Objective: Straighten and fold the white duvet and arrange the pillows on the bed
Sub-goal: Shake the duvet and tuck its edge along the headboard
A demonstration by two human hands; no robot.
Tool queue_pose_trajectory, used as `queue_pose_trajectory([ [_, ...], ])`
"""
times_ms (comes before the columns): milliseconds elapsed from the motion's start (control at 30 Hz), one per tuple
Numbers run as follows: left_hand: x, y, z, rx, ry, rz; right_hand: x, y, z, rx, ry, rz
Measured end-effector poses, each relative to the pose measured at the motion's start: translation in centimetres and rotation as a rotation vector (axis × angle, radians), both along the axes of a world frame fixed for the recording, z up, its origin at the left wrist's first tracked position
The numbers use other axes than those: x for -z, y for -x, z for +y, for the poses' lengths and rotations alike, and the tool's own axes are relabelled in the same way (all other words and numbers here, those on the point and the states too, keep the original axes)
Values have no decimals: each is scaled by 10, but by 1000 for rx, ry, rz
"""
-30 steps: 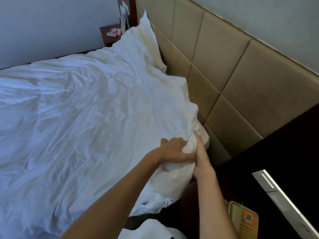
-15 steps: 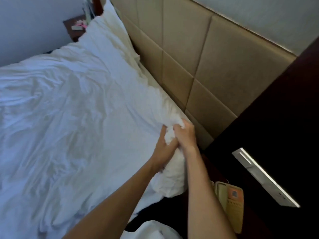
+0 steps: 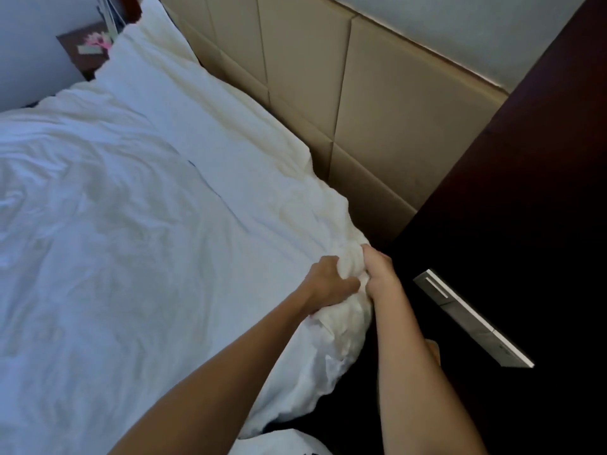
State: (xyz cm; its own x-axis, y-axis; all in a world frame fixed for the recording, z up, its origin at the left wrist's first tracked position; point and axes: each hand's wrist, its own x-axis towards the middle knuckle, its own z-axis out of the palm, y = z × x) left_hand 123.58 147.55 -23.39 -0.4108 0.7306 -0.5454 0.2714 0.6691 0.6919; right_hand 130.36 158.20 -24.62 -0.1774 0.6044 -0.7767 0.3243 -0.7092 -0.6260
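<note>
Tan padded headboard (image 3: 305, 70), dark nightstand (image 3: 83, 55), pale wall (image 3: 460, 24)

The duvet (image 3: 131, 241) lies spread over the bed, its far edge against the headboard (image 3: 328, 93). Both hands (image 3: 328, 284) meet at the duvet's near right corner, beside the headboard's lower end. A nightstand (image 3: 82, 54) stands beyond the duvet's far left corner.
</note>
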Motion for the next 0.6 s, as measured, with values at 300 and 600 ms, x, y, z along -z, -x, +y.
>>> queue_pose_trajectory([
  [300, -9, 14, -16, 262, 5, 234, 8, 7, -29, -435, 185, -17],
  [600, 6, 27, -77, 76, 32, 79, -3, 34, -38, -102, 27, -31],
])
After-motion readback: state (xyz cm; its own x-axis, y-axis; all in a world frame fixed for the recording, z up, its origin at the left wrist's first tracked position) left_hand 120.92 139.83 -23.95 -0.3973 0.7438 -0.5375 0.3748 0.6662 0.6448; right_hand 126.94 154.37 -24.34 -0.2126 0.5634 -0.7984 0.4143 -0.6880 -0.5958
